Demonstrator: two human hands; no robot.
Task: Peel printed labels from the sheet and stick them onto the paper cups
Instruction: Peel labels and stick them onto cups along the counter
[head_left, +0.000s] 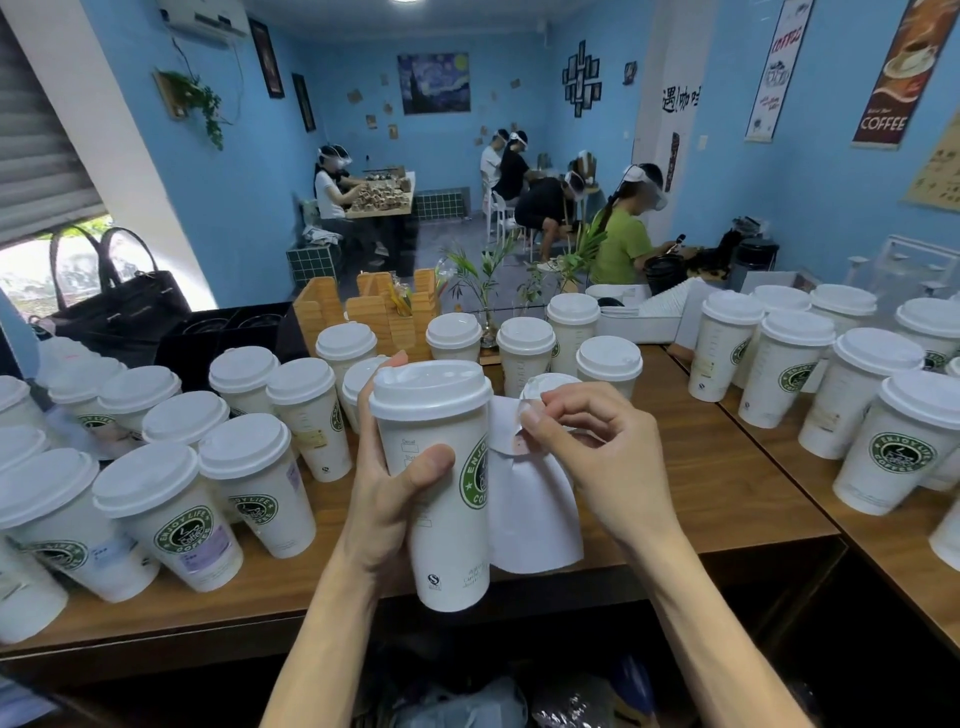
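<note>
1. Head view: the left hand (395, 483) is wrapping its grip round a tall white paper cup with a white plastic lid and green round logo (441, 483), holding it upright above the brown wooden bench (701, 483).
2. Head view: the right hand (597, 441) is pinching a small pale printed label (527, 415) at the top of the curled white backing sheet (530, 514).
3. The label is lying just right of the cup's wall, so the right hand is the nearer one; the coming move looks like a short leftward press.
</note>
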